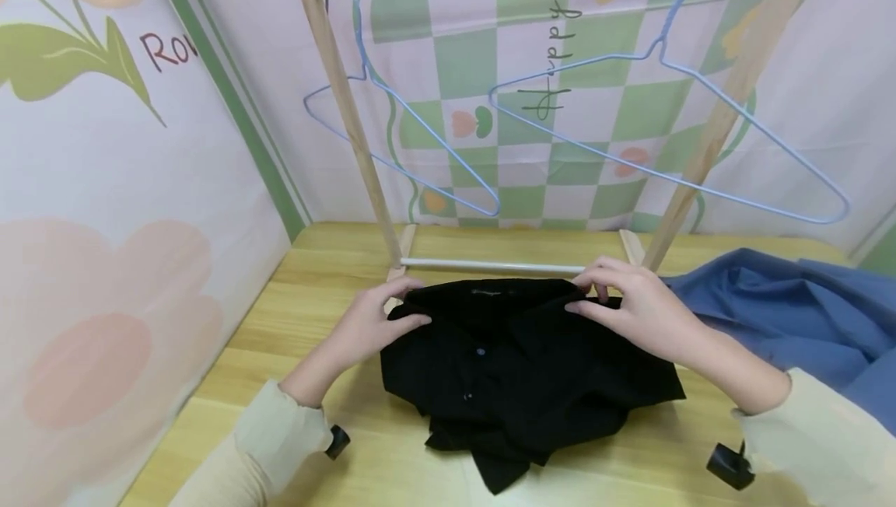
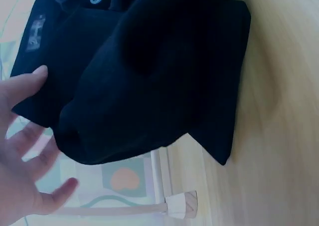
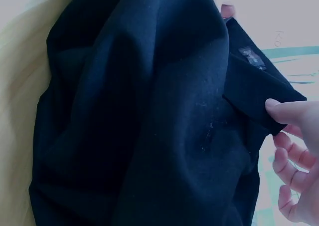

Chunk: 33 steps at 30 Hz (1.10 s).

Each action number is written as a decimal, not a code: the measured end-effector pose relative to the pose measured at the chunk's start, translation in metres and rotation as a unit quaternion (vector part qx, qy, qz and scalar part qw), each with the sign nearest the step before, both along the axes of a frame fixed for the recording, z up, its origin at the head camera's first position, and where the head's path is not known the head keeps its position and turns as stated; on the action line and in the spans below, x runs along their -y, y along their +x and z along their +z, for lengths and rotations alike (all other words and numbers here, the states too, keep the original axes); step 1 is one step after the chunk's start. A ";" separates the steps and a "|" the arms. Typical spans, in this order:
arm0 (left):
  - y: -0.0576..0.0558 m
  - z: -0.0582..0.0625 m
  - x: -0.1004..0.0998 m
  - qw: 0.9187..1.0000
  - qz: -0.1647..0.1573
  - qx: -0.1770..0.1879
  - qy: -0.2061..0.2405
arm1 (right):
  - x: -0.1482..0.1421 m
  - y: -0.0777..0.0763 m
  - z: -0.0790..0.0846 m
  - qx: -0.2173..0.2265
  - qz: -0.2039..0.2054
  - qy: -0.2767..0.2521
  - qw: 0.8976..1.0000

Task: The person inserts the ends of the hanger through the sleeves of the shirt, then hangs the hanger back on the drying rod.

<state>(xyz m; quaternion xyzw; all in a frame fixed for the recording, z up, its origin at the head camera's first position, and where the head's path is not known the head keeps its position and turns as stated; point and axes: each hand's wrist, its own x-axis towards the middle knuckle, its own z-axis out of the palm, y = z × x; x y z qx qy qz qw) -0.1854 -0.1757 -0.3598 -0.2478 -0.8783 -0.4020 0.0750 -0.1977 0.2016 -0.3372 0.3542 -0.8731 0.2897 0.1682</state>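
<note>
In the head view, cannot read the tiny label (image 1: 491, 292) in the shirt (image 1: 532, 367), nor follow the blue cloth (image 1: 805, 305) past the right edge or the right hanger (image 1: 660, 42) past the top. In the wrist views, cannot read it for blur, nor see left hand (image 2: 20, 141) or right hand (image 3: 301, 153) past the edge.

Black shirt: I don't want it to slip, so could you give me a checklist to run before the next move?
1. Left hand grip: ok, thumb and fingers pinch the collar.
2. Right hand grip: ok, it pinches the collar's other end.
3. Label visible inside the collar: ok.
4. Front buttons fastened: cannot tell, the opening is lost in dark cloth.
5. Black shirt smooth: not ok, its body is bunched.
6. Blue hangers bare: ok, the two in the head view carry nothing.
</note>
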 end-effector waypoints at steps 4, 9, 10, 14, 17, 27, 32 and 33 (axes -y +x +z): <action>-0.002 0.001 -0.004 0.999 -0.006 -0.046 0.019 | 0.002 0.003 0.003 0.011 -0.011 -0.030 0.999; -0.002 0.008 -0.007 0.989 0.005 -0.130 0.066 | 0.005 0.010 0.009 0.004 -0.031 -0.100 0.994; -0.001 0.010 -0.008 0.986 0.004 -0.151 0.076 | 0.006 0.010 0.009 -0.008 -0.027 -0.117 0.993; -0.001 0.017 -0.012 0.971 -0.007 -0.219 0.095 | 0.008 0.011 0.011 -0.084 -0.003 -0.142 0.986; 0.000 0.021 -0.015 0.969 -0.016 -0.229 0.087 | 0.008 0.010 0.010 -0.122 0.007 -0.127 0.984; 0.006 0.017 -0.014 0.991 0.001 -0.128 0.037 | 0.006 0.007 0.005 -0.182 0.010 -0.063 0.981; 0.005 0.015 -0.010 0.993 0.009 -0.110 0.041 | 0.003 0.006 0.004 -0.213 -0.001 -0.047 0.976; 0.004 0.015 -0.009 0.993 0.008 -0.110 0.042 | 0.003 0.006 0.004 -0.218 -0.003 -0.045 0.975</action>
